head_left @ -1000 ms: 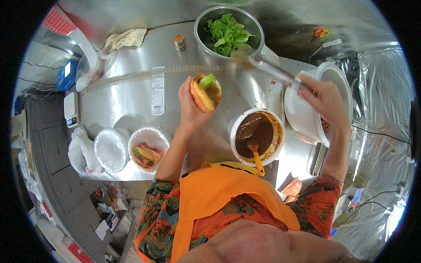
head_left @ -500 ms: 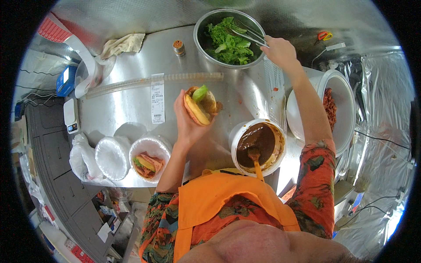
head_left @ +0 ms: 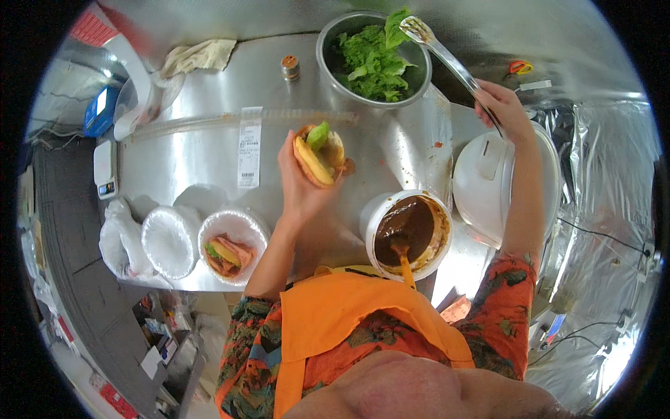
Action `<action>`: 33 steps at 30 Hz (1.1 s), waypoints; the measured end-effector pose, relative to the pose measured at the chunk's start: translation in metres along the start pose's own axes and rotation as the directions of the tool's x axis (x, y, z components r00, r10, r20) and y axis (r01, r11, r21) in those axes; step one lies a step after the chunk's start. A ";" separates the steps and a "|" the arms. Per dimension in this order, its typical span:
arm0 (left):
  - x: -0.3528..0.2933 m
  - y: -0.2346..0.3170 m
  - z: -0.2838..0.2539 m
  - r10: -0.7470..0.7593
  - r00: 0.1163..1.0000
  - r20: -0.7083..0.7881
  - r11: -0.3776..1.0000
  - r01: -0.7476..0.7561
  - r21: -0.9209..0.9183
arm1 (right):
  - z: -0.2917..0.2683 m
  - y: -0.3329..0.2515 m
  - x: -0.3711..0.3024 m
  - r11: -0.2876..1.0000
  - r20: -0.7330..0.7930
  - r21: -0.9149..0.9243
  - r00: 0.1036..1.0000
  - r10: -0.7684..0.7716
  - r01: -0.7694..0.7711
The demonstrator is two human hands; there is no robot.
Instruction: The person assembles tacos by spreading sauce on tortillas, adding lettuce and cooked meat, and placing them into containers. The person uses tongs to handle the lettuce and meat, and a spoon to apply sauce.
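Observation:
My left hand [head_left: 305, 187] is closed around a split bun [head_left: 313, 162], its opening facing up. A green lettuce piece [head_left: 318, 135] sticks out of the bun's far end. Up at the right, my right hand [head_left: 508, 112] grips metal tongs [head_left: 452, 61], which slant toward the far left. A leaf of lettuce [head_left: 396, 29] hangs at the tongs' tip, above the rim of a metal bowl [head_left: 323, 61]. More green lettuce [head_left: 373, 73] lies in that bowl. Nearer to me, a white tub [head_left: 370, 241] holds brown sauce [head_left: 405, 234] with an orange-handled utensil [head_left: 406, 269] standing in it.
A filled bun [head_left: 229, 255] sits in a plastic-lined bowl [head_left: 259, 236], beside another lined bowl [head_left: 171, 241]. A receipt [head_left: 249, 150], a small jar [head_left: 289, 68], a cloth [head_left: 199, 57] and a scale [head_left: 106, 170] are on the metal table. A large white tub [head_left: 481, 185] stands right.
The tongs have come up out of the bowl with lettuce at their tip, and my right hand has moved right and nearer. My left hand still holds the bun in about the same place.

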State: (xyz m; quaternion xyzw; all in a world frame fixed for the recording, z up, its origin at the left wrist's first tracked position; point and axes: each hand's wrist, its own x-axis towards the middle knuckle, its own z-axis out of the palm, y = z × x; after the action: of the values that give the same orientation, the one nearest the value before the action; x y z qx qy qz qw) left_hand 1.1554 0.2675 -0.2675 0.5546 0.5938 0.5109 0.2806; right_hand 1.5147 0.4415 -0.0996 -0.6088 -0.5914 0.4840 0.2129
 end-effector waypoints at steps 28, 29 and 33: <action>-0.012 0.056 -0.013 0.343 0.939 -0.014 0.929 -0.337 0.149 | 0.106 -0.045 -0.241 0.860 -0.025 -0.464 0.967 -0.255 0.215; -0.015 0.060 -0.013 0.325 0.946 -0.009 0.936 -0.320 0.149 | 0.105 -0.043 -0.250 0.890 -0.046 -0.406 0.968 -0.248 0.209; -0.027 0.071 -0.012 0.331 0.943 0.024 0.939 -0.332 0.093 | 0.103 -0.033 -0.280 0.919 -0.085 -0.348 0.970 -0.230 0.187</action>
State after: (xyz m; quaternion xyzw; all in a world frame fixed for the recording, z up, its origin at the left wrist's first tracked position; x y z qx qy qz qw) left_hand 1.1767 0.2282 -0.2051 0.6616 0.5145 0.5197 0.1661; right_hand 1.4581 0.1564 -0.0229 -0.5985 -0.7127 0.3113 0.1921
